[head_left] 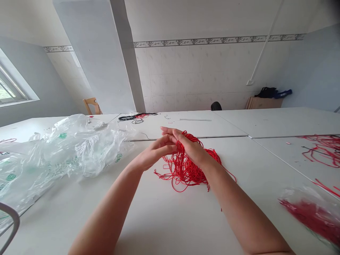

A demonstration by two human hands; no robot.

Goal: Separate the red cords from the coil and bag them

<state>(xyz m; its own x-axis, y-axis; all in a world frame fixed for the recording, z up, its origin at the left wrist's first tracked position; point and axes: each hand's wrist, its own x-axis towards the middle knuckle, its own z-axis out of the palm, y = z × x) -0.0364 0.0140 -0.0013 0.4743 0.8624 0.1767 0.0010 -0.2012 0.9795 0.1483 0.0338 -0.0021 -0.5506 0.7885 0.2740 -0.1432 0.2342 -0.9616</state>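
Both hands in my feed meet at the red cord bundle (pixel 187 173), mid-table, a bit right of centre. Upper strands rise to hand level; the lower part spreads on the white table (pixel 159 219) in a loose tangle, some loops and ends sticking out left, right and toward me.

Left hand (pixel 155 150): comes in from the left, fingers bent, thumb below them, tips at the left side of the strands. Can't tell if it's actually pinching any; contact is partly hidden. Right hand (pixel 190 147): arched against the top of the bundle, fingers nearly straight and reaching left above the left hand's fingers. Thumb hidden, so I can't tell whether it grips.

Around it: crumpled clear plastic bags (pixel 90 152) with green print, left, well apart from the cords. Black cords (pixel 135 117) lie farther back, some red mixed in, and a thin clear strip (pixel 195 119) lies to their right. Far right I get loose red strands (pixel 324 150), with a clear bag of dark red material (pixel 313 216) nearer me. Beyond the table: wooden chair (pixel 92 106) left, cardboard box (pixel 262 103) right, dark items (pixel 268 92) on top.
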